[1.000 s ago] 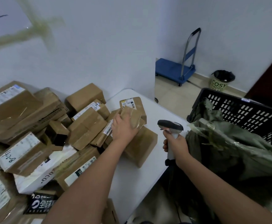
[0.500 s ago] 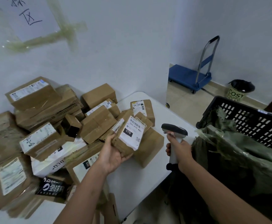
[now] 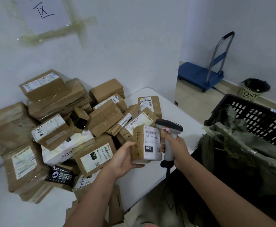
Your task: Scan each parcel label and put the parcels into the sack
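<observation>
Brown cardboard parcels (image 3: 55,128) are lying heaped on the white table (image 3: 143,181) against the white wall; the left hand (image 3: 125,159) is gripping a small labelled brown parcel (image 3: 146,143), now lifted clear beside the grey handheld scanner (image 3: 169,138) gripped by the right hand (image 3: 177,146); the green sack (image 3: 242,145) is lining the black slotted plastic basket (image 3: 265,122).

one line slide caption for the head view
Left hand holds small brown cardboard parcel before grey handheld scanner in right hand.
</observation>
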Tool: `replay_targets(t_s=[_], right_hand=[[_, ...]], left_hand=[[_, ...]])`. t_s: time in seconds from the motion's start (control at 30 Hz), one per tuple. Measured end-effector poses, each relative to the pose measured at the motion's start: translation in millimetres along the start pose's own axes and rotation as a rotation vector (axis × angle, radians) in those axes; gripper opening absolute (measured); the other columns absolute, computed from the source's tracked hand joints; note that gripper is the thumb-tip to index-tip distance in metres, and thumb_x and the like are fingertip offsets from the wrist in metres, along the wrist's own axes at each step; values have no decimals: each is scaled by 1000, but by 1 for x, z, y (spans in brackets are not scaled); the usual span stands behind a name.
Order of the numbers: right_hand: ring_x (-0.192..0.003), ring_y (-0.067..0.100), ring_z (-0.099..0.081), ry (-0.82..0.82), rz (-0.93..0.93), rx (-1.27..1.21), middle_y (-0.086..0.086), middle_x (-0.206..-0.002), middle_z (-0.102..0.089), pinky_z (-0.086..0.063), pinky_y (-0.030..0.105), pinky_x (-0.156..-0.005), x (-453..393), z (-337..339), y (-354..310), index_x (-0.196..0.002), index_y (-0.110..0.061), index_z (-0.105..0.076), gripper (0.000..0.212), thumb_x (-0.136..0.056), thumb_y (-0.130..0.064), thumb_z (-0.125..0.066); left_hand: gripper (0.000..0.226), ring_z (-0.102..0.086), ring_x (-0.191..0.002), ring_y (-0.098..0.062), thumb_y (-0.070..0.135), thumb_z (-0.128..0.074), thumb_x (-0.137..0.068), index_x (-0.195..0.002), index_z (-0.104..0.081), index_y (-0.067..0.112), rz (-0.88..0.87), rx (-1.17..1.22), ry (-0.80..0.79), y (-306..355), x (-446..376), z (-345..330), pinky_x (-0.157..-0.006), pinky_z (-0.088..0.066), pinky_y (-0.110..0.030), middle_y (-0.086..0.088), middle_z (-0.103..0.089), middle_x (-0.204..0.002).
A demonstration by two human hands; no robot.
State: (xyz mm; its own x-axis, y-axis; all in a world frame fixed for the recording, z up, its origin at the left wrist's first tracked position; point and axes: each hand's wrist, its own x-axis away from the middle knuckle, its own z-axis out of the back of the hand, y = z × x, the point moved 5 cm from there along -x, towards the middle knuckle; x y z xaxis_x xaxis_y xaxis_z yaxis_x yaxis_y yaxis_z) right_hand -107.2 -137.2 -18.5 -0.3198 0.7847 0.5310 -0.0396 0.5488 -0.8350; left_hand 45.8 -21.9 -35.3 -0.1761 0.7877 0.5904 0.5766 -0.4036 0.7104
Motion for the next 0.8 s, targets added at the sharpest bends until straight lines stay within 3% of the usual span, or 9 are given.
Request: replay_targets(t_s=[0.07, 0.2, 0.3, 0.4, 0.6, 0.8], right_hand=[[-67, 22, -64, -9, -3, 28, 9, -75, -69, -54, 31, -64, 0, 0, 0, -93, -11, -66, 29, -90, -40, -67], [-71, 23, -66, -14, 4, 57, 9, -80, -71, -54, 33, -65, -1, 0, 1, -95, -14, -67, 27, -91, -40, -65], [-64, 22, -64, -7, 1, 67, 9, -72, -69, -54, 36, -66, -4, 3, -2, -98, -10, -68, 32, -90, -41, -68], [-56, 20, -59, -14, -3, 71, 9, -64, -65, -52, 32, -60, -4, 7, -7, -101, -6, -66, 36, -89, -39, -70], [-49, 15, -54, -26, 28, 68, 13, -76, -70, -47, 23, -47, 2, 16, -31, -98, -2, -64, 27, -90, -27, -69], [-45, 15, -48, -182, -26, 196, 8, -59, -55, -40, 22, -43, 13, 12, -41, -89, -5, -61, 14, -89, -18, -68]], left_hand=[[32, -66, -98, -26, 29, -53, -97, -129, -55, 27, -49, -51, 73, 4, -1, -6, -83, -56, -51, -7, -67, -111], [44, -64, -110, -22, 46, -59, -96, -133, -38, 51, -60, -168, 74, 8, -2, -17, -82, -58, -50, 6, -65, -121], [80, -65, -113, -23, 23, -79, -83, -132, -25, 55, -52, -297, 20, 7, -7, -15, -87, -58, -46, 2, -66, -126], [97, -66, -113, -26, 6, -80, -80, -142, -21, 50, -77, -307, 49, 9, -12, -10, -92, -57, -48, -2, -65, -127], [94, -66, -111, -23, 2, -76, -83, -153, -23, 35, -166, -221, 160, 17, -23, -1, -93, -56, -45, 0, -62, -125], [78, -70, -103, -22, 0, -72, -85, -143, -34, 37, -162, -194, 185, 18, -30, 0, -78, -58, -37, 3, -68, -114]])
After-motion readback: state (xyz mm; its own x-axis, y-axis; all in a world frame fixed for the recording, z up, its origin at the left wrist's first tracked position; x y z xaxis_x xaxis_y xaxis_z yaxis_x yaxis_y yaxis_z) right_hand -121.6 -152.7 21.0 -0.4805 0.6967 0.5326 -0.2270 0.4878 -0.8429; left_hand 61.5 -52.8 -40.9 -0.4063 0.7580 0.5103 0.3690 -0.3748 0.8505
